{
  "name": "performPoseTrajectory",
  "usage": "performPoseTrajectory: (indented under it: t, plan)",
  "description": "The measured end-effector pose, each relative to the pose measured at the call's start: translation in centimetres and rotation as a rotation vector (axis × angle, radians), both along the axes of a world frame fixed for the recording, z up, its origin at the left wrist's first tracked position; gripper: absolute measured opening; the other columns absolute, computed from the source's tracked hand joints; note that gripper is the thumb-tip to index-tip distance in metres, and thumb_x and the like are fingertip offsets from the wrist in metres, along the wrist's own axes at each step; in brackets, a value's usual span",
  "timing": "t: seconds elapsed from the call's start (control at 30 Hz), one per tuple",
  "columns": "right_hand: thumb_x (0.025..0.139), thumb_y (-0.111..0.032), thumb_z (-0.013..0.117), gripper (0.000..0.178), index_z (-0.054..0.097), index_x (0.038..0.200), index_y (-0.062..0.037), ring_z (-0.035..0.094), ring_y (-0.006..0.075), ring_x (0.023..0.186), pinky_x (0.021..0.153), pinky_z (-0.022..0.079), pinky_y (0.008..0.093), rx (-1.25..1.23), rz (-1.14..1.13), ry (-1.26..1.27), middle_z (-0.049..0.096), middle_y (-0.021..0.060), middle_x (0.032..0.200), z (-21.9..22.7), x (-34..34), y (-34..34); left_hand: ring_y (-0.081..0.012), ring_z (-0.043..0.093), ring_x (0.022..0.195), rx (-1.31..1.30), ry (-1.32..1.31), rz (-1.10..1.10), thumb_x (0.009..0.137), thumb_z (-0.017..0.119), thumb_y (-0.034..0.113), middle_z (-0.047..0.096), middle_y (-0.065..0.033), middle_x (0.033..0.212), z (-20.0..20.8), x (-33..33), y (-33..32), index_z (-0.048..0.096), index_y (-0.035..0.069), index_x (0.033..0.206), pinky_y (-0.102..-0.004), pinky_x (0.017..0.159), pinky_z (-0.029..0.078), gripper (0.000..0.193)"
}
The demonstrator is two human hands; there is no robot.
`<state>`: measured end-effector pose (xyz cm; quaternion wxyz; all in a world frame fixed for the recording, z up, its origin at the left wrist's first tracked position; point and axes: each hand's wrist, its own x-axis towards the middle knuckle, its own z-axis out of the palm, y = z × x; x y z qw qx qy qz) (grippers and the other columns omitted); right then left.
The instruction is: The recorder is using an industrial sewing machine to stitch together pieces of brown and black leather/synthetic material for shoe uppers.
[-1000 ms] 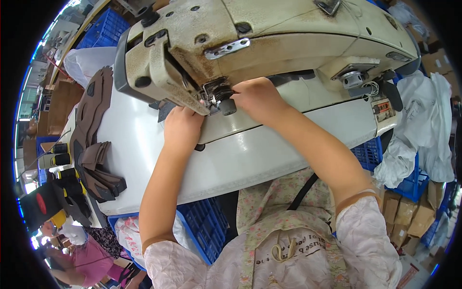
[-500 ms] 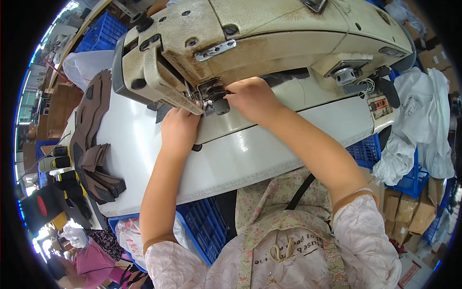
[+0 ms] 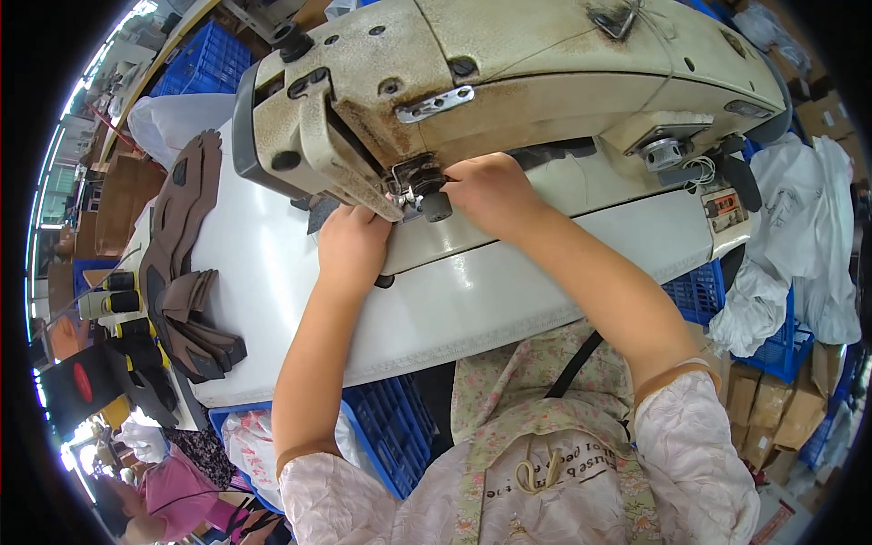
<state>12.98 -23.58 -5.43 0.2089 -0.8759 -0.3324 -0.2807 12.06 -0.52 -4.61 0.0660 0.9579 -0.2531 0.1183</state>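
Note:
A beige sewing machine with worn, stained paint spans the top of the view. Close to its needle area and a dark round roller, my two hands work on either side. My left hand has its fingers bent and closed at a dark grey fabric piece, which shows beyond the knuckles. On the roller's other side, my right hand is curled, its fingertips hidden behind the machine parts. Dark material shows behind that hand; whether it is the same piece I cannot tell.
Stacked brown cut pieces lie along the white table's left edge, near black thread spools. A blue crate stands below the front edge. White bags hang at right. Another person in pink sits lower left.
The whole scene has shifted slightly to the right in the picture. Both hands keep nearly the same places beside the needle area, with no clear change of hold.

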Motion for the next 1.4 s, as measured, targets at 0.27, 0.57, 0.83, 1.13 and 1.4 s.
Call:
performPoseTrajectory:
  t: [0.27, 0.57, 0.83, 1.13, 1.4]
  plan:
    - [0.064, -0.01, 0.064, 0.003, 0.064, 0.067, -0.0088, 0.064, 0.0273, 0.071, 0.061, 0.051, 0.0396, 0.011, -0.006, -0.001, 0.057, 0.007, 0.071, -0.11, 0.23, -0.01, -0.0294, 0.064, 0.08, -0.078, -0.131, -0.111, 0.088, 0.063, 0.014, 0.067, -0.0073, 0.085, -0.15, 0.37, -0.03, 0.072, 0.01, 0.087, -0.0408, 0.067, 0.052, 0.01]
    - [0.079, -0.016, 0.062, 0.005, 0.064, 0.082, -0.013, 0.066, 0.0228, 0.084, 0.071, 0.053, 0.0376, -0.046, -0.027, 0.073, 0.063, 0.002, 0.085, -0.48, 0.07, -0.22, -0.0296, 0.064, 0.093, -0.024, -0.07, -0.095, 0.081, 0.062, 0.008, 0.066, -0.0044, 0.106, 0.01, 0.23, 0.13, 0.072, 0.011, 0.095, -0.04, 0.075, 0.053, 0.017]
    - [0.079, -0.017, 0.062, 0.007, 0.065, 0.084, -0.014, 0.066, 0.0229, 0.086, 0.071, 0.053, 0.0374, -0.039, -0.03, 0.054, 0.065, 0.0015, 0.089, -0.27, 0.04, -0.21, -0.0299, 0.064, 0.093, -0.035, -0.077, -0.096, 0.08, 0.062, 0.006, 0.066, -0.005, 0.105, 0.01, 0.18, 0.18, 0.072, 0.01, 0.095, -0.0404, 0.073, 0.053, 0.018]
    - [0.082, -0.017, 0.061, 0.008, 0.067, 0.086, -0.0132, 0.066, 0.022, 0.091, 0.076, 0.053, 0.0371, -0.066, -0.02, 0.106, 0.065, 0.0014, 0.09, -0.25, -0.01, -0.27, -0.0303, 0.064, 0.092, -0.062, -0.096, -0.124, 0.081, 0.062, 0.005, 0.066, -0.0058, 0.103, 0.02, 0.26, 0.22, 0.072, 0.01, 0.095, -0.0401, 0.072, 0.053, 0.018]
    - [0.086, -0.019, 0.062, 0.011, 0.067, 0.081, -0.0104, 0.065, 0.0246, 0.089, 0.077, 0.052, 0.0381, 0.049, -0.027, 0.103, 0.064, 0.0033, 0.086, -0.64, 0.13, 0.06, -0.031, 0.064, 0.093, -0.089, -0.076, -0.111, 0.076, 0.06, -0.001, 0.067, -0.0056, 0.101, 0.24, 0.32, 0.17, 0.072, 0.01, 0.096, -0.04, 0.073, 0.052, 0.027]
